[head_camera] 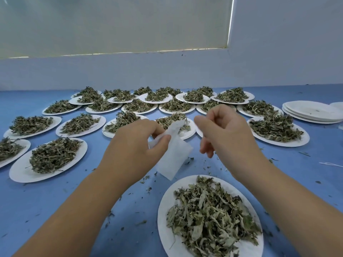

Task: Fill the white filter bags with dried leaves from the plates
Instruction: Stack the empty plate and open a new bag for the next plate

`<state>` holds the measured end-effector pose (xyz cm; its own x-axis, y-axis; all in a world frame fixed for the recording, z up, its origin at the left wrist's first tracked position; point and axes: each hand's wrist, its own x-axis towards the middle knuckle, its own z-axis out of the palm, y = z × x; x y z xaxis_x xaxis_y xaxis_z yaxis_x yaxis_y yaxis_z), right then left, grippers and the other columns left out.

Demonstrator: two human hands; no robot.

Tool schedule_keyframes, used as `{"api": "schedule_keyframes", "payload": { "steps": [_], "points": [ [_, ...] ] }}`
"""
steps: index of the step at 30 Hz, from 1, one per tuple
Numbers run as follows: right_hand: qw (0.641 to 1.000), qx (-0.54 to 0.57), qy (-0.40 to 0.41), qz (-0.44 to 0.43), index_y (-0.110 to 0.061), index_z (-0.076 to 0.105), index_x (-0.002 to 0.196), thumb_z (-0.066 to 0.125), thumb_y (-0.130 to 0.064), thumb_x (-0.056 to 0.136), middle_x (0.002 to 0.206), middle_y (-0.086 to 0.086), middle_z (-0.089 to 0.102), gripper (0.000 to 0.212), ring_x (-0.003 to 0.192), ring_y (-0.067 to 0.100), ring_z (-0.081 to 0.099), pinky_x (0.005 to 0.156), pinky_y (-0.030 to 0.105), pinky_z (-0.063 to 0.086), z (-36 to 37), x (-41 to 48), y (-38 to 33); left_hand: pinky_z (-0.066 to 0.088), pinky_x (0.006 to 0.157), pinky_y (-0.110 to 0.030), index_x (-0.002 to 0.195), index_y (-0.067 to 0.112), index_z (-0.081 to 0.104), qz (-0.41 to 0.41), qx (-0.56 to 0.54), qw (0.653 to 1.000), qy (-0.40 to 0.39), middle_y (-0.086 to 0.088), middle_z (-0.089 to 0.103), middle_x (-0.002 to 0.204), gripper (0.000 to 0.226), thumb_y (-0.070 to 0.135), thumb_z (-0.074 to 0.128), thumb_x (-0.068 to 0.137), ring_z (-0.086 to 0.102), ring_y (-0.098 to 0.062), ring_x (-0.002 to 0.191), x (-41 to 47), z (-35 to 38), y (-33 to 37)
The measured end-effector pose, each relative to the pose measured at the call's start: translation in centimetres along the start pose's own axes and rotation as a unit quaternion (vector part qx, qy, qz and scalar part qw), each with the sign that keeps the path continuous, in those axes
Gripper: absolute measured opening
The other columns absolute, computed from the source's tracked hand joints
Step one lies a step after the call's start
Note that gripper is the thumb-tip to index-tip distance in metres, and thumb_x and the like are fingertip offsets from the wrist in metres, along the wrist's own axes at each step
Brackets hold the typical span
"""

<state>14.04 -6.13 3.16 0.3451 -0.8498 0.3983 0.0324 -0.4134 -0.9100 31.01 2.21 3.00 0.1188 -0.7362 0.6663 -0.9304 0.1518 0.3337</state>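
My left hand (135, 145) pinches a white filter bag (172, 156) near its top, so the bag hangs above the blue table. My right hand (224, 130) hovers just right of the bag with its fingers loosely curled; whether it holds anything I cannot tell. Below both hands sits a white plate (167, 206) heaped with dried green leaves (209, 216). Several more white plates of dried leaves (53, 156) spread across the table behind and to the left.
A stack of empty white plates (313, 112) stands at the far right. Leaf crumbs litter the blue tabletop (92, 191). A white string (332, 165) lies near the right edge. A pale wall rises behind the plates.
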Motion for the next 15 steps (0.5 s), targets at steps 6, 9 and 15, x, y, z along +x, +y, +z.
{"api": "schedule_keyframes", "payload": {
  "steps": [6, 9, 15],
  "points": [
    [0.995, 0.000, -0.095, 0.025, -0.019, 0.051, 0.092, 0.064, -0.015, 0.084, 0.064, -0.007, 0.051, 0.016, 0.056, 0.019, 0.066, 0.043, 0.032, 0.049, 1.2, -0.5, 0.3, 0.033, 0.063, -0.003, 0.076, 0.026, 0.058, 0.029, -0.029, 0.999, -0.036, 0.030, 0.052, 0.070, 0.015, 0.023, 0.070, 0.085, 0.045, 0.017, 0.069, -0.3, 0.3, 0.8],
    [0.992, 0.035, -0.091, 0.078, -0.018, 0.051, 0.098, 0.056, -0.005, 0.085, 0.070, 0.005, 0.050, 0.019, 0.054, 0.018, 0.065, 0.043, 0.030, 0.049, 1.1, -0.4, 0.4, 0.032, 0.063, -0.003, 0.078, 0.022, 0.059, 0.045, -0.026, 0.998, -0.042, 0.041, 0.050, 0.080, 0.015, 0.020, 0.073, 0.083, 0.045, 0.017, 0.068, -0.3, 0.2, 1.1],
    [0.992, 0.022, -0.106, 0.066, -0.023, 0.052, 0.101, 0.053, -0.002, 0.081, 0.070, 0.008, 0.050, 0.029, 0.053, 0.018, 0.066, 0.045, 0.030, 0.049, 1.3, -0.3, 0.8, 0.033, 0.054, -0.005, 0.072, 0.028, 0.053, -0.015, -0.085, 0.995, -0.050, 0.035, 0.052, 0.068, 0.021, 0.024, 0.070, 0.083, 0.045, 0.013, 0.056, -0.4, 0.4, 1.7]
  ]
}}
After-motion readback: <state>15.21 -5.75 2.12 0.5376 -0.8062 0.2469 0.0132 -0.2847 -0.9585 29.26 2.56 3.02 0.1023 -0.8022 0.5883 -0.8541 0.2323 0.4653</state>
